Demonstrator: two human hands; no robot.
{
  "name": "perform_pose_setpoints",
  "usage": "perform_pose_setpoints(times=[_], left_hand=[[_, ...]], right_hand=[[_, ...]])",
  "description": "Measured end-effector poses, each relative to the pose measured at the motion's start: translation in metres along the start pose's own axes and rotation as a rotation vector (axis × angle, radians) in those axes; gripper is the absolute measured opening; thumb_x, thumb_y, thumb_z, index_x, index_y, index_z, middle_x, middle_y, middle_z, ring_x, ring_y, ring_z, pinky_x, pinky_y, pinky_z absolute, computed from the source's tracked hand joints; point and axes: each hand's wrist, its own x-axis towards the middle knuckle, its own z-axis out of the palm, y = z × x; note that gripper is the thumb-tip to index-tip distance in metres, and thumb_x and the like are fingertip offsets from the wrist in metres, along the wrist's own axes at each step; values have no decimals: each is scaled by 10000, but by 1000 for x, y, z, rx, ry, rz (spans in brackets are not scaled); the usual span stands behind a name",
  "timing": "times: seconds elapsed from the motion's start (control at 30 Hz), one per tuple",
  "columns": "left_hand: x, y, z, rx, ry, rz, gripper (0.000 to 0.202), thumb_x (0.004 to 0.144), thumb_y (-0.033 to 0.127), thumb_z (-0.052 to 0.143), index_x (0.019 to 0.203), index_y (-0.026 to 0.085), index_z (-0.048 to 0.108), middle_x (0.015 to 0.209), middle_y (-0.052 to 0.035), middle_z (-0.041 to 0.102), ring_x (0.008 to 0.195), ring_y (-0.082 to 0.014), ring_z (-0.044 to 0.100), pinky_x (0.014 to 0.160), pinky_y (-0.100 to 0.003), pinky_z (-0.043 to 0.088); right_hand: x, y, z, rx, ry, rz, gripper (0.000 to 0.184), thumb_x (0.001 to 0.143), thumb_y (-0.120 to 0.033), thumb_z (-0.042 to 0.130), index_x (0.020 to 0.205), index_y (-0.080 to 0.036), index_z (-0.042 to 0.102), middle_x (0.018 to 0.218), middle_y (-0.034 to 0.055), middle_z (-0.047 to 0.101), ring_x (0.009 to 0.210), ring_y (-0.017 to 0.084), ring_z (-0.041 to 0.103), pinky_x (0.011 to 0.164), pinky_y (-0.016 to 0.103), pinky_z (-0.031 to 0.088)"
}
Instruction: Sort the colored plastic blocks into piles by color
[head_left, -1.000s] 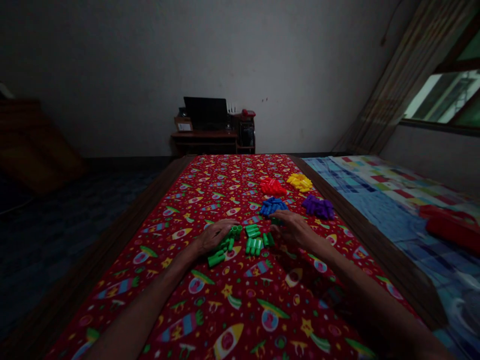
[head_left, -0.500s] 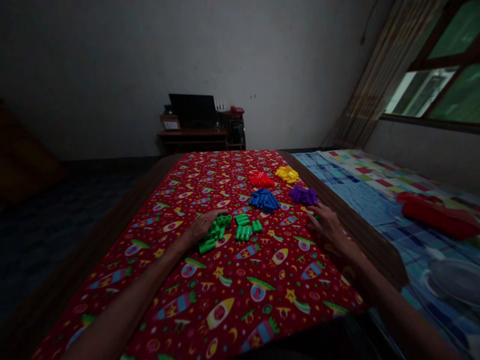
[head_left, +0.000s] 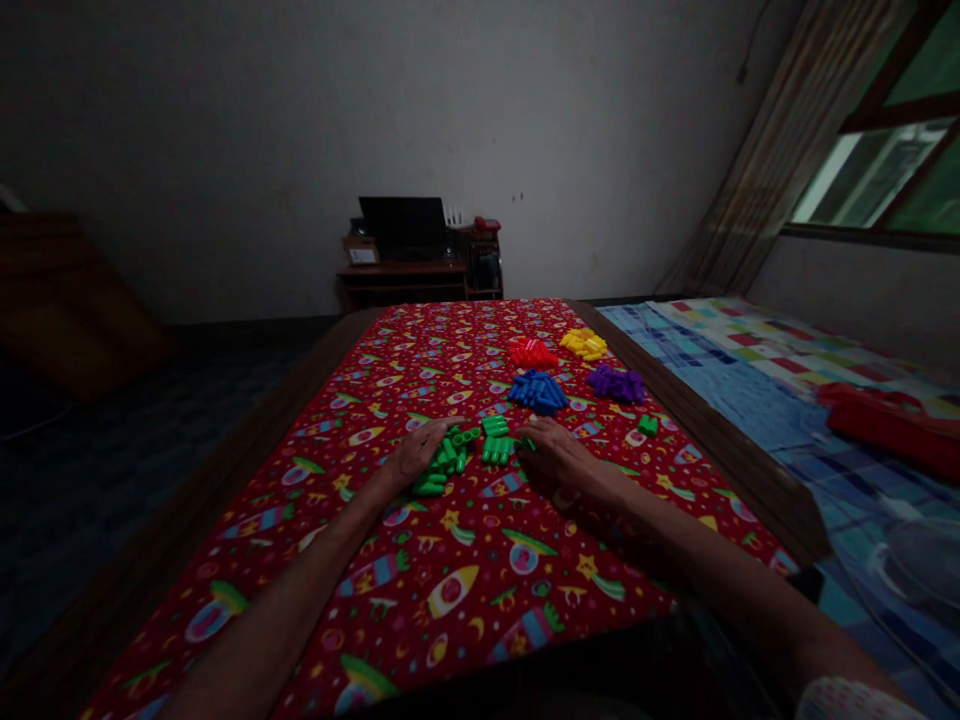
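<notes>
A pile of small green plastic pieces [head_left: 448,460], some showing round hollow ends, lies on the red patterned cloth. My left hand [head_left: 420,452] rests against its left side, fingers stretched along the pile's far edge and partly hidden. Just right of the pile, further green pieces [head_left: 497,450] lie side by side in short rows. My right hand [head_left: 555,452] is beside these, its fingers closed round a green piece [head_left: 529,443] that shows at the fingertips. Apart on the right lies a small green pair [head_left: 649,426].
Beyond my hands sit separate heaps: blue [head_left: 538,391], purple [head_left: 616,384], red [head_left: 533,352] and yellow [head_left: 584,344]. The cloth covers a long brown-edged table [head_left: 780,500]. A bed with a blue checked sheet [head_left: 720,400] adjoins on the right; a desk with a monitor [head_left: 405,228] stands behind.
My right hand has moved left from near the purple heap to the green pieces in rows. A green pair now shows where it was. My left hand stays at the pile; the view shifted slightly.
</notes>
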Motion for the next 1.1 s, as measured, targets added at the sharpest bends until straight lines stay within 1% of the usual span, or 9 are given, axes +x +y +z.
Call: perform_pose_setpoints(times=[0.17,0.33,0.43,0.53,0.63,0.8,0.9,1.0,1.1], left_hand=[[3,-4,0,30,14,31,778,874,707,173,1151,179,672,1230,-103,663,1171,-246,586,1057,-369,413],[3,-5,-1,64,11,21,756,880,683,177,1107,175,689,1214,-105,672,1174,-250,584,1064,-370,408],[3,-3,-2,86,-4,27,747,884,677,175,1109,181,686,1232,-101,662,1184,-251,576,1069,-373,401],[3,-2,-2,88,-7,33,766,876,693,169,1091,178,694,1215,-108,669,1168,-263,584,1065,-386,406],[4,-3,-2,75,-4,35,752,879,687,179,1092,183,695,1192,-99,680,1158,-263,589,1059,-391,413],[3,-4,-1,61,4,60,718,892,660,181,1089,199,695,1177,-91,688,1137,-247,600,1059,-375,413],[2,-2,-2,50,-5,66,696,904,639,191,1097,196,692,1196,-93,678,1164,-242,586,1061,-372,412],[2,0,-1,35,-13,66,671,910,624,208,1105,200,690,1203,-88,675,1175,-238,580,1060,-376,413],[1,1,-1,36,-6,78,649,911,611,237,1084,192,700,1210,-98,671,1179,-247,579,1061,-389,414]], right_hand=[[-21,43,-28,-134,145,157,315,885,-229,532,1192,-183,583,1028,129,656,952,235,604,828,403,508],[-47,64,-71,-200,109,229,328,880,-314,543,1167,-178,623,1068,137,686,964,247,636,836,390,513],[-72,71,-96,-308,142,405,369,882,-355,529,1174,-155,630,1071,159,694,955,263,649,835,395,507],[-88,74,-111,-345,-5,558,361,850,-354,547,1103,-127,670,946,159,719,847,267,661,741,361,508],[-85,70,-110,-251,-101,570,319,849,-312,525,1049,-126,689,879,122,723,774,224,653,688,297,488],[-59,66,-96,-162,-56,454,314,861,-297,508,1066,-137,684,880,109,720,732,206,646,659,293,487],[-41,62,-90,-204,59,322,310,880,-320,514,1090,-151,666,971,144,713,841,247,658,745,363,508],[-13,43,-77,-154,97,177,286,931,-311,461,1104,-177,644,997,135,704,884,238,653,774,361,507],[28,12,-45,-46,-50,22,255,948,-297,455,1089,-190,639,977,109,698,876,201,641,761,302,492]])
